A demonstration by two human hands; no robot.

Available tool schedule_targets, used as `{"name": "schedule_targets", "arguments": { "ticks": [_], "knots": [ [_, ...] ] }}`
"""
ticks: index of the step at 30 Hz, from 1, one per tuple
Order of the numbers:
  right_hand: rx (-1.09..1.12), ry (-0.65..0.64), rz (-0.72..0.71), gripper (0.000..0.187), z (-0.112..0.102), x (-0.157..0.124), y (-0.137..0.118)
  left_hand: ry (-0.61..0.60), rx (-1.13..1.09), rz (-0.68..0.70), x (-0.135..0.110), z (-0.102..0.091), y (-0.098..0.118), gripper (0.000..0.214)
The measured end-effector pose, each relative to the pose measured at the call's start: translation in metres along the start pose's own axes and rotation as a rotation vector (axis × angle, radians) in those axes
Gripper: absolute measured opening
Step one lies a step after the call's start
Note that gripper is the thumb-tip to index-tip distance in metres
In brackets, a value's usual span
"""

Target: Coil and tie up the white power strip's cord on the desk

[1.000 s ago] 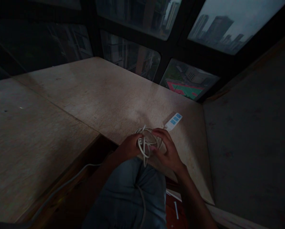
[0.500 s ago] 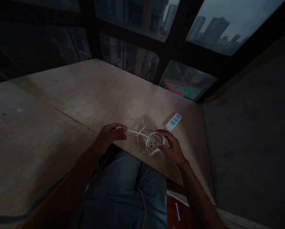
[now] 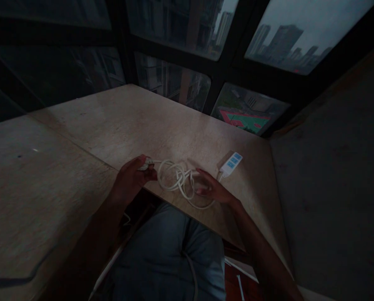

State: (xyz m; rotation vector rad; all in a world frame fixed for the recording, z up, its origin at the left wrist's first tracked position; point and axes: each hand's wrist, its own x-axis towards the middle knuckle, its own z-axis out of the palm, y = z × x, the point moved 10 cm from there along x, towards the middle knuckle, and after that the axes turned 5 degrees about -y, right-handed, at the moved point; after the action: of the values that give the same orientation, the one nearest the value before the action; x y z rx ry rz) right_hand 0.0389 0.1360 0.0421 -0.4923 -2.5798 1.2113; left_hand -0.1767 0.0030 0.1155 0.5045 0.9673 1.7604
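Observation:
A white power cord [image 3: 181, 179] lies in tangled loops at the front edge of the desk. It runs to a white power strip [image 3: 231, 164] with blue socket faces, lying to the right. My left hand [image 3: 133, 177] is closed on the cord at the left of the loops, with a bunched white part, perhaps the plug, between thumb and fingers. At the right side of the loops is my right hand [image 3: 214, 187], thumb and fingers apart and slightly blurred. Its fingertips are at the cord, and I cannot tell whether they touch it.
The pale desktop [image 3: 149, 121] reaches back to dark window frames. A grey wall [image 3: 327, 200] bounds it on the right. My legs [image 3: 161, 255] are below the front edge. A dark strap or cable [image 3: 14, 282] lies at lower left.
My left hand has moved left and now grips a bunched white part of the cord. The loops have spread leftward over the desk. My right hand has shifted slightly, its fingers off the coil.

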Motion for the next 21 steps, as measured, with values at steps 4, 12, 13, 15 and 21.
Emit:
{"name": "schedule_targets", "arguments": {
  "ticks": [4, 12, 13, 15, 21],
  "knots": [
    [-0.092, -0.068, 0.027, 0.079, -0.002, 0.022, 0.01, 0.073, -0.137, 0.035, -0.001, -0.013, 0.014, 0.023],
    [-0.577, 0.019, 0.179, 0.07, -0.002, 0.034, 0.003, 0.271, -0.448, 0.346, -0.01, -0.055, 0.057, 0.024],
    [-0.578, 0.096, 0.182, 0.069, -0.011, 0.029, 0.005, 0.305, -0.497, 0.377, -0.013, -0.064, 0.062, 0.025],
    [-0.551, 0.264, 0.175, 0.071, -0.029, 0.014, 0.007, 0.369, -0.567, 0.432, -0.02, -0.082, 0.069, 0.026],
    [-0.502, 0.578, 0.136, 0.043, -0.037, -0.025, -0.017, 0.43, -0.476, 0.456, -0.028, -0.111, 0.065, 0.021]
  ]
}}
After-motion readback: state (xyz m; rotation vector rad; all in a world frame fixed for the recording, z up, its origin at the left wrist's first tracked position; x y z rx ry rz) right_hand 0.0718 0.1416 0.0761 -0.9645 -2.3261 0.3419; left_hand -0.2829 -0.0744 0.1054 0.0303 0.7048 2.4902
